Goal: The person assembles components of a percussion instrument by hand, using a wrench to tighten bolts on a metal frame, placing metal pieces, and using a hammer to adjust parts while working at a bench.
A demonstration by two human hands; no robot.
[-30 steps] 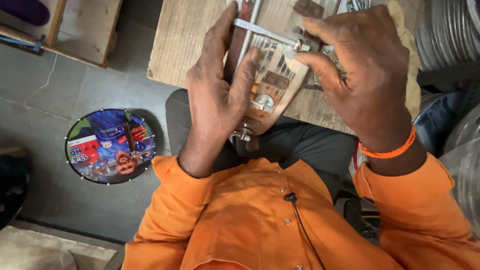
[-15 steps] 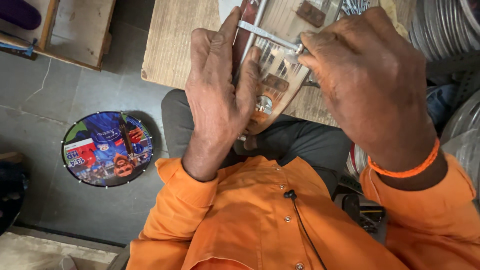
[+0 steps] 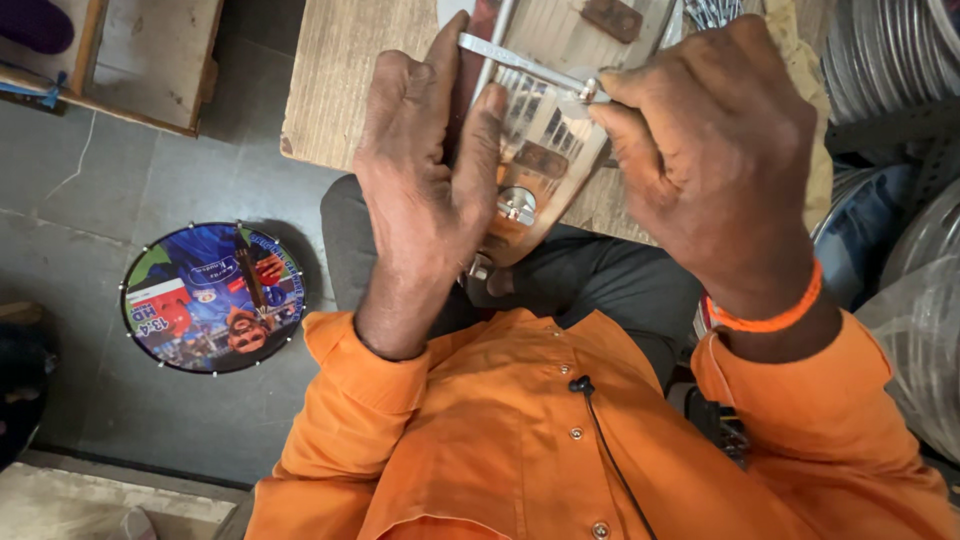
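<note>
Two hands at work on a flat, shiny metal fitting.

The left hand (image 3: 425,190) presses the flat copper-coloured metal piece (image 3: 535,165) onto the pale wooden table (image 3: 345,80); the right hand (image 3: 715,165) pinches a slim silver rod-shaped tool (image 3: 520,62) tightly (fingertips closed) across it.

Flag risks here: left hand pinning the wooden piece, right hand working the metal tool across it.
1. The left hand has fingers right beside the metal tool; a slip could likely catch them.
2. The wooden piece overhangs the table edge toward the lap; it might tip or slide if the right hand presses hard.
</note>
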